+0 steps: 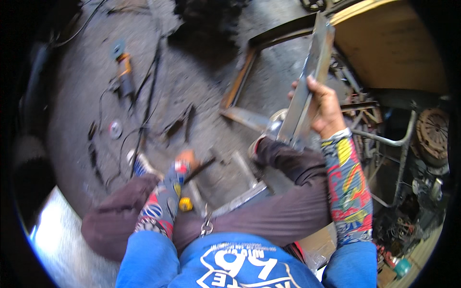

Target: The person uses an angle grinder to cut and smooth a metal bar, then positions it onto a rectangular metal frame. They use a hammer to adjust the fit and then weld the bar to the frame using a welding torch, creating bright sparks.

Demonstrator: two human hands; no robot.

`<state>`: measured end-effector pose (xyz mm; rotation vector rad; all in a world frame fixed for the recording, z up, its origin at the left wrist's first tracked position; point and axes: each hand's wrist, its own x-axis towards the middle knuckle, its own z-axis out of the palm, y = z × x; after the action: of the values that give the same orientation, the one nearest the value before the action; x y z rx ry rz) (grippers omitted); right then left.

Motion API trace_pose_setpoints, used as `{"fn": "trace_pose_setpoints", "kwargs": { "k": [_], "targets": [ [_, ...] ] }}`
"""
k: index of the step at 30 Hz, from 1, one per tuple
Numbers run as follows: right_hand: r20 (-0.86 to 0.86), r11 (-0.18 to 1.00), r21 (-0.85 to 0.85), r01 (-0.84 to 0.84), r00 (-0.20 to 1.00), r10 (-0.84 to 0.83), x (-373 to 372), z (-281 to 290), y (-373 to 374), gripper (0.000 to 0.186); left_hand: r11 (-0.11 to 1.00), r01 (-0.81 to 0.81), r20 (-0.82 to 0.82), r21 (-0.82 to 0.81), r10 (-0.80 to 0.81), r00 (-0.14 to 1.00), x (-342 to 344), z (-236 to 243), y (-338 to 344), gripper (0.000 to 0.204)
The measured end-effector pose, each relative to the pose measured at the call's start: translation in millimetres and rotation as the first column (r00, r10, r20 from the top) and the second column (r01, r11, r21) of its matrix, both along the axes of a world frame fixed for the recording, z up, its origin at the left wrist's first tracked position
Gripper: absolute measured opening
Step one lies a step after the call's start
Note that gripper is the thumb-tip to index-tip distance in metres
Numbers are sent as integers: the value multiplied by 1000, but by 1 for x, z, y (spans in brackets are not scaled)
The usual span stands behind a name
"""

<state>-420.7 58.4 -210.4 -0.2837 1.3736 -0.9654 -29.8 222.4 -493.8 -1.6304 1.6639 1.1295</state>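
Note:
My right hand (pixel 326 108) is wrapped round a long grey steel angle bar (pixel 307 72), thumb on its near face and fingertips showing past its far edge. The bar rises along one side of a rusty rectangular metal frame (pixel 242 77); whether the two are joined I cannot tell. Lower down, my left hand (pixel 186 159) is bent over close to the floor, blurred, with its fingers hidden. A dark narrow bar (pixel 204 165) lies right against it. Between my legs are lengths of grey metal (pixel 240 199) set at angles, beside a yellow tape measure (pixel 185 204).
At the left, an orange angle grinder (pixel 125 72) lies on the concrete floor with its cable, near a loose disc (pixel 115 129). To the right stand a bent tubular metal frame (pixel 403 144), a rusty round part (pixel 432 132) and a large brown panel (pixel 389 45).

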Motion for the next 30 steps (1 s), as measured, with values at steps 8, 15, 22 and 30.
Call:
{"fn": "trace_pose_setpoints", "kwargs": {
  "k": [8,15,22,30],
  "targets": [
    [99,992,-47,119,988,-114,10,0,-2,32,978,24,148,-207,7,989,-13,-63,78,33],
    [195,990,-111,-86,975,107,17,-2,-32,25,728,-371,9,577,448,894,-17,90,-48,18],
    [79,978,-208,11,997,6,51,-34,-59,23,654,-736,-796,-175,346,497,-21,380,-52,29],
    [230,986,-162,40,973,-2,57,-19,-58,18,323,-577,-660,-750,-297,690,-84,381,-41,23]
  ]
}}
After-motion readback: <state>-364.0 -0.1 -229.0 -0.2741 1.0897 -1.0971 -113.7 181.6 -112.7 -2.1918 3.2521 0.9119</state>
